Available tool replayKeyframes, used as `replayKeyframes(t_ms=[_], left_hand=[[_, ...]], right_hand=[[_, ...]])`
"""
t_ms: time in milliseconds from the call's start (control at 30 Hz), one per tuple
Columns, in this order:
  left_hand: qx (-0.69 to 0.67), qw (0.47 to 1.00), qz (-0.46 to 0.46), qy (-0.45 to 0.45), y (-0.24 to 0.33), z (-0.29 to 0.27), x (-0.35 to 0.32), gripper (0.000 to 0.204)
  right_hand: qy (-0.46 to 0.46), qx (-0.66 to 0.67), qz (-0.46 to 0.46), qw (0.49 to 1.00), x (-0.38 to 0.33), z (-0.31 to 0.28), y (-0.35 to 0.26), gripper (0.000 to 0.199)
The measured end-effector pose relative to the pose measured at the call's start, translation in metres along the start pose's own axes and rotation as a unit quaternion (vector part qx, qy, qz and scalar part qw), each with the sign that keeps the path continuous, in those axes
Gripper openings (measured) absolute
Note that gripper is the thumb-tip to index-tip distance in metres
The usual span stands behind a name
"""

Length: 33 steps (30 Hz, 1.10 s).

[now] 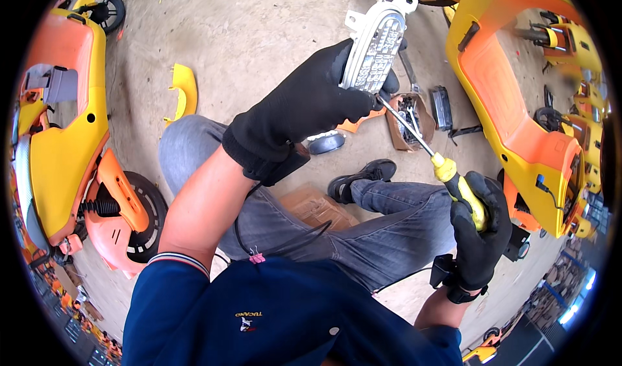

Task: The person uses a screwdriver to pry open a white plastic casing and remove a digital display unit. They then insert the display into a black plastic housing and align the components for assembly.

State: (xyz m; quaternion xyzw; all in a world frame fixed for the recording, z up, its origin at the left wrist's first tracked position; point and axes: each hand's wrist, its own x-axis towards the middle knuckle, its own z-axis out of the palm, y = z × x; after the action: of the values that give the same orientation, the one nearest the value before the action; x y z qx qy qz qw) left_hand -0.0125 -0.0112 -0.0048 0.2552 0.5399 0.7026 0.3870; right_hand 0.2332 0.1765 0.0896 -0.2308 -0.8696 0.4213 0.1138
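- Lamp unit [379, 50], oval and clear-faced with white mounting tabs, is held in the air at the upper centre of the frame, attached to no vehicle.
- Its lower part is clasped by the left hand [317, 97], black-gloved, the grip wrapped around the housing with the thumb in front.
- A screwdriver [446, 169] is slanted up from the right of the frame, its shaft brought to the lower end of the lamp; whether the tip is seated in a fastener cannot be told.
- The yellow-and-black handle is enclosed by the grip of the right hand [483, 227], also gloved.
- As far as can be judged, the unit is being worked on by hand; no loosened screw is seen, and whether fastening or unfastening is under way is not shown. Mounting on a vehicle is not done.
- Beyond, on the floor [259, 16], a carton of tools [394, 127], a black block [442, 108] and a yellow curved panel [186, 91] are seen.
- Yellow-and-orange scooter bodies are set at the left [61, 171] and right [502, 94] edges.
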Motion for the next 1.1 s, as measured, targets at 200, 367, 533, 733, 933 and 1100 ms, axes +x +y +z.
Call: replayKeyframes(t_ms=[200, 367, 533, 733, 933, 1100], left_hand=[[0.026, 0.999, 0.009, -0.025, -0.003, 0.000, 0.000, 0.076], [0.054, 0.995, 0.083, 0.003, -0.005, 0.009, -0.003, 0.050], [0.124, 0.988, 0.078, 0.045, -0.008, 0.015, -0.009, 0.041], [0.173, 0.971, 0.142, 0.085, -0.015, 0.020, -0.007, 0.055], [0.165, 0.979, 0.099, 0.061, -0.012, 0.014, -0.008, 0.062], [0.165, 0.980, 0.096, 0.047, -0.009, 0.013, -0.007, 0.064]], right_hand=[[0.003, 0.038, 0.064, 0.997, -0.003, -0.002, 0.000, 0.044], [0.007, 0.056, 0.090, 0.994, -0.005, -0.001, -0.001, 0.045], [0.047, 0.062, 0.086, 0.993, -0.008, 0.010, -0.002, 0.036], [0.003, -0.057, 0.020, 0.998, -0.011, 0.019, -0.002, 0.038], [0.028, -0.129, -0.054, 0.990, -0.017, 0.027, -0.002, 0.036], [0.024, -0.200, -0.127, 0.971, -0.013, 0.028, 0.003, 0.032]])
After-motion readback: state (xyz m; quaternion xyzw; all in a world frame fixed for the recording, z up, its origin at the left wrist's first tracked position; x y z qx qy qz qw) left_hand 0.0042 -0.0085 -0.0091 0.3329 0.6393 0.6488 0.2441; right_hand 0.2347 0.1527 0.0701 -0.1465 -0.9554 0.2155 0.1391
